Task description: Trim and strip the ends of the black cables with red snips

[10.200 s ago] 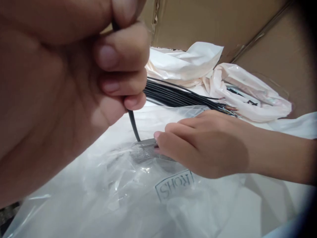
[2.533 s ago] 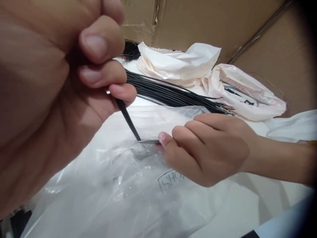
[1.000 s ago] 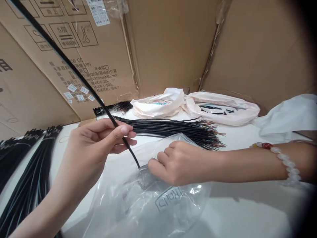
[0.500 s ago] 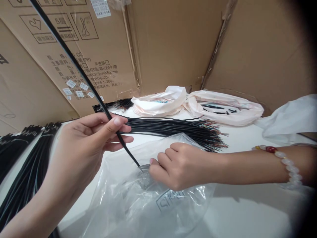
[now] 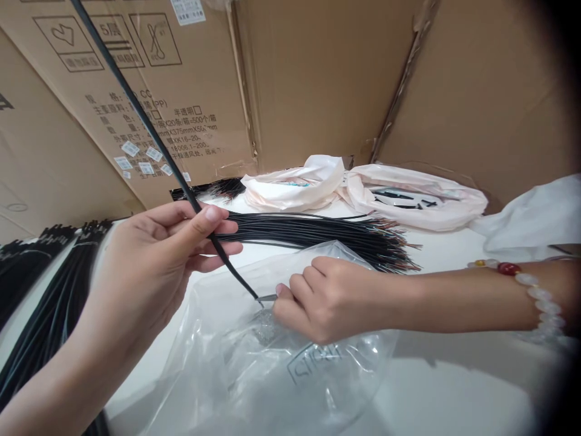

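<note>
A long black cable [image 5: 136, 109] runs slantwise down across the view, pinched between the thumb and fingers of my left hand [image 5: 167, 248]. Its lower end shows a short stretch of thin bare strands. Closed in a fist, my right hand [image 5: 327, 300] grips what look like metal tweezers [image 5: 269, 297]; only the pointed grey tip shows, touching the cable's end. Beneath both hands lies a clear plastic bag [image 5: 254, 387] with dark print, and a greyish clump inside it sits just below the cable end.
Behind my hands lies a bundle of black cables [image 5: 308, 233] with coloured wire ends. More cable bundles [image 5: 49, 315] fill the left side. Two rolled-down white bags [image 5: 290, 191] holding small parts stand at the back, before cardboard boxes [image 5: 327, 79]. White plastic [image 5: 535, 212] lies at right.
The cable's lower part has bent slightly more near the tool tip. Both hands stay almost in place; the view has shifted a little.
</note>
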`<state>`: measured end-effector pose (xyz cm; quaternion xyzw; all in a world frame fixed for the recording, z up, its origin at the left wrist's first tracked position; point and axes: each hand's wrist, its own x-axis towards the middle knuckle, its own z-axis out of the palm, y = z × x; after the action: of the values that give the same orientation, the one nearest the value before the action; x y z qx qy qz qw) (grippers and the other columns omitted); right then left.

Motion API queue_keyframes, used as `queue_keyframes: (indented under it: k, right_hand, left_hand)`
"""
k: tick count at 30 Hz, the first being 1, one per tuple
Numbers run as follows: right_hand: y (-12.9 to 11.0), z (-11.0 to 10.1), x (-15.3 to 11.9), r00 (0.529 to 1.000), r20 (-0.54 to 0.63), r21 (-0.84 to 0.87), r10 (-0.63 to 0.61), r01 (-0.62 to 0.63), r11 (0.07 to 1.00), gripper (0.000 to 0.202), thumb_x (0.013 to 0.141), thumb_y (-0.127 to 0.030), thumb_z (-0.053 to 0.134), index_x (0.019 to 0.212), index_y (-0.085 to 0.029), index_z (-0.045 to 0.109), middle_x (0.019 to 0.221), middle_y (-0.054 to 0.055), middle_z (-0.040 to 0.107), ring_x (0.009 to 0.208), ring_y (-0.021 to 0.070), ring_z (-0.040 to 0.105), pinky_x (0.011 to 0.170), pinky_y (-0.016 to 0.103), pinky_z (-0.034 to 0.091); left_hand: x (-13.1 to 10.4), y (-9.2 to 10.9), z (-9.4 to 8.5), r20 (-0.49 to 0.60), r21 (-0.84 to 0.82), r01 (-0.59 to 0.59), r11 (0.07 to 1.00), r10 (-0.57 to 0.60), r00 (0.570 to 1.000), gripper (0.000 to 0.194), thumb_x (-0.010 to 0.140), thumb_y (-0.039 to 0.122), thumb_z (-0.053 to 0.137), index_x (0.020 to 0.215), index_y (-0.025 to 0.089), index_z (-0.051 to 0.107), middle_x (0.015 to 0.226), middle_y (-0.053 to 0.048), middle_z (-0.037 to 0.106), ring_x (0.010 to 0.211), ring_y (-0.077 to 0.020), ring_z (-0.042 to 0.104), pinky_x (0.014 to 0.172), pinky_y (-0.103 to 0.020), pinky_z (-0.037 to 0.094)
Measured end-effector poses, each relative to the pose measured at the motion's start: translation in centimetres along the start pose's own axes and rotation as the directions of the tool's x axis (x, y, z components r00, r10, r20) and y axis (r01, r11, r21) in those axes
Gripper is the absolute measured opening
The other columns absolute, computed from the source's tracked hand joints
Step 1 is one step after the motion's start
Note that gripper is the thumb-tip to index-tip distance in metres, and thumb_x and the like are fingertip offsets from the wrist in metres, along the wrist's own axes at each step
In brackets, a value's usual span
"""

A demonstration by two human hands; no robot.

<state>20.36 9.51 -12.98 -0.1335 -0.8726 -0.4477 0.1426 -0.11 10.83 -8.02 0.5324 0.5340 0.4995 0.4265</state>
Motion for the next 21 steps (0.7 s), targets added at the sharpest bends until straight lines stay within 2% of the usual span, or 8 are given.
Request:
queue_keyframes:
  k: [4, 8, 10, 14, 18, 21]
  right_hand:
    - [-0.1, -0.4, -0.1, 0.998, 0.064, 0.086, 0.025, -0.03, 0.996, 0.007, 0.081, -0.011, 0.05, 0.078, -0.017, 0.048, 0.049, -0.005, 0.045, 0.04, 0.011, 0.039, 0.042, 0.027, 0.024]
    - [0.0, -1.1, -0.4, 0.995, 0.067, 0.144, 0.075, -0.084, 0.986, 0.008, 0.08, -0.009, 0.05, 0.079, -0.016, 0.049, 0.049, -0.005, 0.044, 0.04, 0.0107, 0.038, 0.043, 0.027, 0.021]
    - [0.0, -1.3, -0.4, 0.992, 0.057, 0.159, 0.115, -0.123, 0.98, 0.008, 0.083, -0.011, 0.05, 0.078, -0.017, 0.047, 0.05, -0.006, 0.044, 0.041, 0.01, 0.037, 0.044, 0.027, 0.02]
    - [-0.1, -1.7, -0.3, 0.985, 0.03, 0.186, 0.169, -0.171, 0.968, 0.013, 0.089, -0.018, 0.05, 0.076, -0.018, 0.046, 0.049, -0.006, 0.043, 0.042, 0.0096, 0.036, 0.045, 0.028, 0.02]
    - [-0.6, -1.8, 0.0, 0.984, 0.044, 0.252, 0.172, -0.177, 0.951, 0.01, 0.078, -0.009, 0.051, 0.079, -0.018, 0.048, 0.051, -0.005, 0.047, 0.042, 0.0107, 0.039, 0.045, 0.028, 0.021]
    - [-0.9, -1.8, 0.2, 0.984, 0.08, 0.305, 0.159, -0.176, 0.936, 0.009, 0.078, -0.01, 0.049, 0.081, -0.019, 0.047, 0.052, -0.006, 0.048, 0.043, 0.0107, 0.039, 0.046, 0.029, 0.02]
  left_hand:
    - [-0.4, -0.5, 0.1, -0.003, 0.139, -0.115, 0.984, 0.117, 0.993, 0.026, 0.068, 0.055, 0.073, 0.076, 0.03, 0.071, 0.079, -0.001, 0.07, 0.067, -0.0111, 0.067, 0.049, -0.013, 0.054]
    - [-1.1, -0.4, 0.6, -0.104, 0.204, -0.194, 0.96, 0.218, 0.97, 0.023, 0.065, 0.051, 0.077, 0.071, 0.03, 0.069, 0.081, 0.002, 0.071, 0.062, -0.0141, 0.068, 0.044, -0.019, 0.055]
    - [-1.3, -0.2, 0.7, -0.116, 0.223, -0.231, 0.947, 0.261, 0.958, 0.022, 0.065, 0.049, 0.078, 0.068, 0.031, 0.067, 0.08, 0.003, 0.071, 0.065, -0.0152, 0.069, 0.047, -0.02, 0.058]
    - [-1.3, -0.1, 0.6, -0.123, 0.22, -0.285, 0.933, 0.316, 0.941, 0.025, 0.063, 0.048, 0.08, 0.066, 0.028, 0.064, 0.077, 0.004, 0.07, 0.064, -0.014, 0.068, 0.048, -0.019, 0.06]
    - [-0.9, -0.4, 0.4, -0.08, 0.189, -0.334, 0.923, 0.354, 0.932, 0.028, 0.064, 0.047, 0.079, 0.071, 0.024, 0.064, 0.078, 0.004, 0.069, 0.063, -0.0132, 0.069, 0.046, -0.017, 0.058]
    - [-0.7, -0.7, 0.3, -0.072, 0.151, -0.395, 0.906, 0.409, 0.91, 0.03, 0.066, 0.045, 0.079, 0.072, 0.02, 0.063, 0.077, 0.003, 0.069, 0.061, -0.0126, 0.068, 0.042, -0.015, 0.054]
